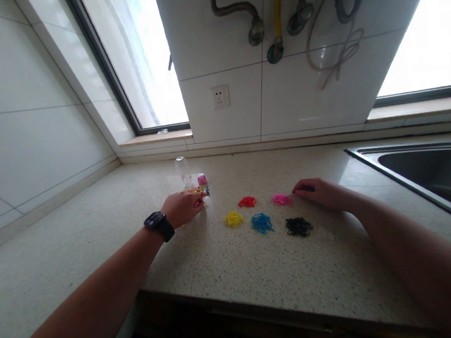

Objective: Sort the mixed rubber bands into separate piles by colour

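My left hand [183,206], with a black watch on its wrist, rests on the counter with fingers curled at a mixed pile of small coloured bands [199,190]. Something pinkish-red shows by its fingertips, too small to name. A pink object [201,179] and a clear bottle-like container [183,171] stand just behind. My right hand [318,192] is closed, its fingertips beside a pile of pink bands [282,200]; whatever they pinch is hidden. Between the hands lie separate piles of red bands [247,202], yellow bands [234,219], blue bands [262,222] and black bands [299,226].
The speckled counter [234,265] ends at a front edge near me. A steel sink [427,172] is set in at the right. On the tiled wall behind are a socket [220,96] and several hoses with valves [276,51], between two windows.
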